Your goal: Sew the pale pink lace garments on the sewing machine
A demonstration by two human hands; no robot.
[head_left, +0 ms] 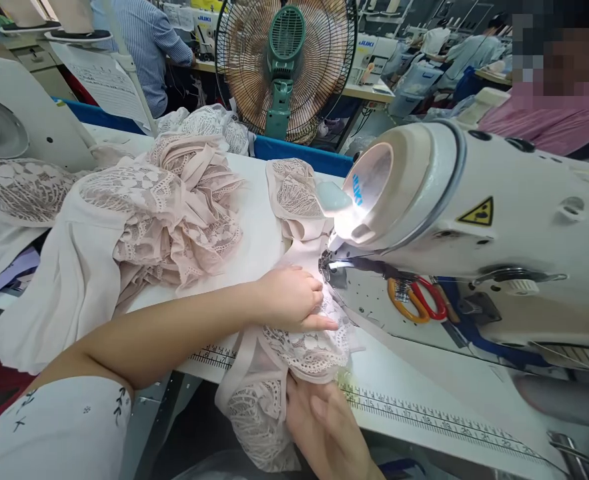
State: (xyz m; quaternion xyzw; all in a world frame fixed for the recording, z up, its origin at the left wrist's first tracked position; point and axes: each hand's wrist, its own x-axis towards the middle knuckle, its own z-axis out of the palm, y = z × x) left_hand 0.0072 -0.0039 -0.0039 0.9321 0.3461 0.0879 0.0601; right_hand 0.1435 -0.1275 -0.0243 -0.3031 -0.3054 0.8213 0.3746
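A pale pink lace garment piece (309, 343) lies under the needle area of a white sewing machine (424, 200), with one part hanging over the table's front edge. My left hand (294, 300) rests flat on the fabric just left of the presser foot (325, 263), its fingers somewhat spread. Below it, at the table edge, my right hand (324, 420) has the lower lace edge between thumb and fingers, which are partly hidden by the cloth. Another lace part (297, 193) lies behind the presser foot.
A heap of lace garments (174, 220) covers the table's left side. Orange-handled scissors (407, 300) and red-handled ones (430, 299) lie beneath the machine arm. A ruler strip (424, 417) runs along the front edge. Behind stand a large fan (285, 73) and several people at machines.
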